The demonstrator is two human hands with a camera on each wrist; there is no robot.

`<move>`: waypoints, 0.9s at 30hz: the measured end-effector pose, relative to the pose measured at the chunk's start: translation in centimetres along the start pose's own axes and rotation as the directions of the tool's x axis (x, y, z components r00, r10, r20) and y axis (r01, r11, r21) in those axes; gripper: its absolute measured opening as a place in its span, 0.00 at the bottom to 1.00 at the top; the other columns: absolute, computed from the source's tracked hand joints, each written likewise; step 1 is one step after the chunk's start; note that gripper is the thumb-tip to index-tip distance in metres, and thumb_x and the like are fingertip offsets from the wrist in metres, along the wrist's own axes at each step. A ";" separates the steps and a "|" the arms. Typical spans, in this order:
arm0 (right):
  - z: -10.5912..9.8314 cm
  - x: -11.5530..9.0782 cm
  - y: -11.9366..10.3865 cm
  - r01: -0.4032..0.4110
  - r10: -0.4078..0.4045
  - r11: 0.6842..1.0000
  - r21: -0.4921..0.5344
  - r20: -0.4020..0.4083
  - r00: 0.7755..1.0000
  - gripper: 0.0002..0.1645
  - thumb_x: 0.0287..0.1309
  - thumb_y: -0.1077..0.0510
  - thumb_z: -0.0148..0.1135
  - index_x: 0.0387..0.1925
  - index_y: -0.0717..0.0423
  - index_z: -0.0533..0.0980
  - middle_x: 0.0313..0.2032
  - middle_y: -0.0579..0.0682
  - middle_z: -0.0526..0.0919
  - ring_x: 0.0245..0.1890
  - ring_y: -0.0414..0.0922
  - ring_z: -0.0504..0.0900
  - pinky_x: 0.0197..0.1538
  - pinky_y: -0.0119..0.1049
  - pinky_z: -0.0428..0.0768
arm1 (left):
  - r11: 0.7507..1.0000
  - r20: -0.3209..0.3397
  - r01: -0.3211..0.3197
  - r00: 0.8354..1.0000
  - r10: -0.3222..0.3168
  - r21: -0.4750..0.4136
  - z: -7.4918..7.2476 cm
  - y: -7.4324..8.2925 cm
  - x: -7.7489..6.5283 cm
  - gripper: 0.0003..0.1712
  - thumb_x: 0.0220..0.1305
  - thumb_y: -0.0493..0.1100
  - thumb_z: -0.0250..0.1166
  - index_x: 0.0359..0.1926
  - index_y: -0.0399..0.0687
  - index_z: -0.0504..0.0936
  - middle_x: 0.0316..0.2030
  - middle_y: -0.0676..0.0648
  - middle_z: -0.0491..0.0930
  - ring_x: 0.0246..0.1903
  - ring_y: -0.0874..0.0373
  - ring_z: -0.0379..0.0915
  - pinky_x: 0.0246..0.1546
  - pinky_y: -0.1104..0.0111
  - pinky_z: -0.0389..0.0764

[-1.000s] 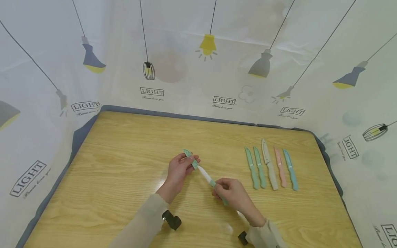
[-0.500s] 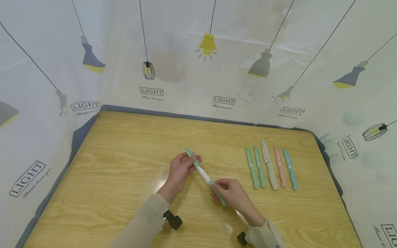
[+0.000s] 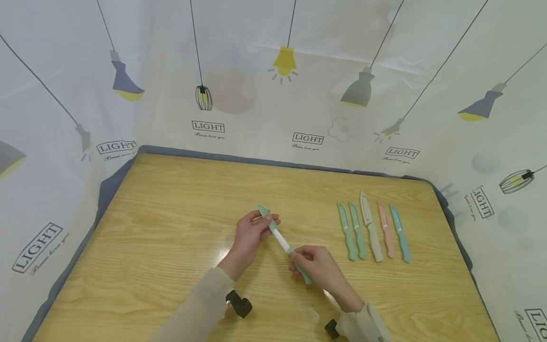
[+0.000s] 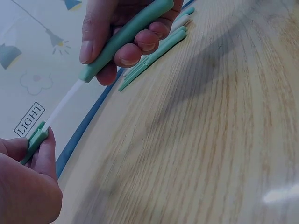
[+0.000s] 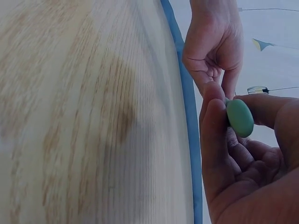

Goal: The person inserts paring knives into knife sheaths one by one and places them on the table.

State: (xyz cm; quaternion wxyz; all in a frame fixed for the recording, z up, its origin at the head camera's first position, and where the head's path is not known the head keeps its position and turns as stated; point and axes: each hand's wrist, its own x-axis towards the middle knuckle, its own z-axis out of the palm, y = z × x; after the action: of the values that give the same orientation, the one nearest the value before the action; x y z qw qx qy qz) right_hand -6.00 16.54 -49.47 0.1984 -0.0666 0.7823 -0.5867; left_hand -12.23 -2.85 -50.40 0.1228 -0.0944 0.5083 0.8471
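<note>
My left hand pinches a light green knife sheath between thumb and fingers, the sheath's pointed end facing away. My right hand grips the green handle of a knife whose white blade points up and left. Blade and sheath lie in one line, with the blade's tip hidden at the sheath's mouth. Most of the blade shows between the two hands, held above the table. In the right wrist view only the rounded handle end shows, between thumb and fingers.
To the right several sheathed knives lie side by side on the wooden table: two green knives, a longer beige knife, a pink knife and a blue knife. A printed curtain surrounds the table's far and side edges.
The left hand and sheath have shifted slightly right, turning the sheath into line with the blade. Slightly less of the blade shows. The right hand has barely moved.
</note>
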 end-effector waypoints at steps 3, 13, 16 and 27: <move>0.0 0.0 -0.1 -0.012 0.011 1.000 -0.011 -0.008 1.000 0.23 0.66 0.51 0.57 0.40 0.72 0.79 0.26 0.55 0.84 0.25 0.57 0.82 0.26 0.40 0.84 | 1.000 0.000 0.002 1.000 -0.002 0.003 0.1 0.0 0.0 0.24 0.69 0.32 0.56 0.62 0.22 0.64 0.52 0.28 0.76 0.48 0.48 0.80 0.49 0.66 0.79; 0.3 -0.8 -3.6 -0.016 0.016 0.999 -0.034 -0.022 1.000 0.16 0.68 0.60 0.54 0.39 0.73 0.79 0.26 0.61 0.83 0.24 0.62 0.80 0.22 0.29 0.79 | 1.000 0.011 -0.007 1.000 0.007 0.028 0.4 0.0 -0.1 0.24 0.69 0.32 0.55 0.62 0.22 0.64 0.51 0.30 0.78 0.49 0.49 0.79 0.50 0.67 0.79; 0.4 -0.6 -3.3 -0.020 0.019 1.000 -0.023 -0.027 0.999 0.17 0.68 0.59 0.54 0.40 0.73 0.79 0.26 0.61 0.83 0.25 0.62 0.80 0.22 0.29 0.79 | 0.999 0.018 -0.012 1.000 0.011 0.031 0.5 -0.1 -0.1 0.24 0.69 0.33 0.55 0.61 0.22 0.64 0.50 0.31 0.78 0.49 0.48 0.79 0.50 0.66 0.79; 0.2 0.6 -1.0 -0.016 0.016 1.000 -0.017 -0.038 0.999 0.24 0.66 0.50 0.57 0.41 0.70 0.80 0.24 0.56 0.83 0.22 0.52 0.80 0.21 0.28 0.78 | 1.000 0.028 -0.014 1.000 0.013 0.025 0.9 -0.2 -0.2 0.24 0.69 0.33 0.56 0.61 0.21 0.64 0.49 0.31 0.79 0.48 0.48 0.80 0.50 0.66 0.79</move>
State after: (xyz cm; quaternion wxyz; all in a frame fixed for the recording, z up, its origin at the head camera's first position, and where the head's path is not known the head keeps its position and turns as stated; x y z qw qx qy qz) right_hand -6.63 15.83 -48.73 0.1877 -0.0509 0.7915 -0.5794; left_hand -12.04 -1.99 -50.14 0.1252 -0.0775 0.5177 0.8428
